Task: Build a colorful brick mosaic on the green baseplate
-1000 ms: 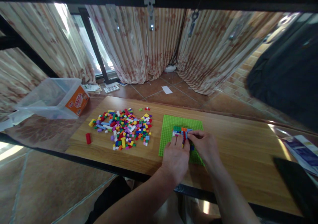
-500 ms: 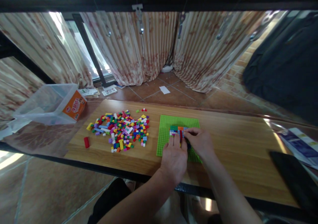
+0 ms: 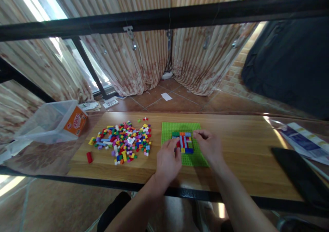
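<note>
A low build of coloured bricks (image 3: pixel 189 150) sits on a green studded baseplate (image 3: pixel 189 160), with green, orange and blue bricks along its far edge. Long red and light-blue bricks run through its middle. My left hand (image 3: pixel 168 158) is at the build's left side, thumb and forefinger apart, close to a red brick there and partly covering that side. Just right of the build, my right hand (image 3: pixel 208 145) hovers over the plate's edge with its fingertips drawn together. Whether anything small is between them cannot be made out.
Loose mixed bricks (image 3: pixel 123 141) lie heaped on the wooden table (image 3: pixel 239 149), left of the baseplate. A red cylinder-like piece (image 3: pixel 89 157) lies apart. A clear plastic bin (image 3: pixel 48 117) stands beyond the left end; a black flat object (image 3: pixel 295 170) is at the right.
My hands have moved apart, the left one leftward and the right one off the build to its right. The middle of the brick build is now uncovered. The camera view has shifted.
</note>
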A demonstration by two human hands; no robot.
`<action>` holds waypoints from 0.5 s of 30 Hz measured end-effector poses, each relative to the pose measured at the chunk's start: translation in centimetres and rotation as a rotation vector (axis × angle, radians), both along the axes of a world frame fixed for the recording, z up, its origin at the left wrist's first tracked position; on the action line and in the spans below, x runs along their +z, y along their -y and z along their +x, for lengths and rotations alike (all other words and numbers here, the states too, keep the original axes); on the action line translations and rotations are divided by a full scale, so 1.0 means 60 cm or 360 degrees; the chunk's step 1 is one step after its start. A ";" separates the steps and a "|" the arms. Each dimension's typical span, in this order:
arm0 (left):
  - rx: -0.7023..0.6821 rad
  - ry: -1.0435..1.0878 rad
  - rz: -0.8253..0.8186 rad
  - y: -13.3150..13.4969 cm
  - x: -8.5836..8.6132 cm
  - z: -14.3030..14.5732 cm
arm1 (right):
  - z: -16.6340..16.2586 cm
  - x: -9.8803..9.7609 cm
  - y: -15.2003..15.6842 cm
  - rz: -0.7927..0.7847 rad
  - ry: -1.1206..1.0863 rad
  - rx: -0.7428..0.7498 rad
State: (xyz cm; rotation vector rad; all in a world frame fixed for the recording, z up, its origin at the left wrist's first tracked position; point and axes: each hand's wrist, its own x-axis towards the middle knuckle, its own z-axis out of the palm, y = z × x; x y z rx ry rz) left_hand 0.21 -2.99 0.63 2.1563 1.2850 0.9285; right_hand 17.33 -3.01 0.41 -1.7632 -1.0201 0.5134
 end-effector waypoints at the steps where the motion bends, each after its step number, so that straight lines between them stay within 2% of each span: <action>1: 0.0051 0.0060 -0.0044 -0.007 0.003 -0.004 | 0.005 0.001 0.000 0.0015 -0.0023 -0.0038; 4: 0.0167 0.0181 -0.0108 -0.027 0.010 -0.016 | 0.015 0.002 0.000 0.0058 -0.0092 -0.0103; 8: 0.0256 0.0268 -0.0163 -0.051 0.011 -0.032 | 0.016 0.001 0.001 0.0045 -0.0044 -0.0063; 12: 0.0301 0.0316 -0.0248 -0.063 0.009 -0.038 | 0.011 0.004 0.005 -0.0021 0.0122 0.0066; 15: 0.0305 0.0290 -0.0257 -0.063 0.009 -0.038 | 0.004 0.006 0.008 -0.0016 0.0369 0.0252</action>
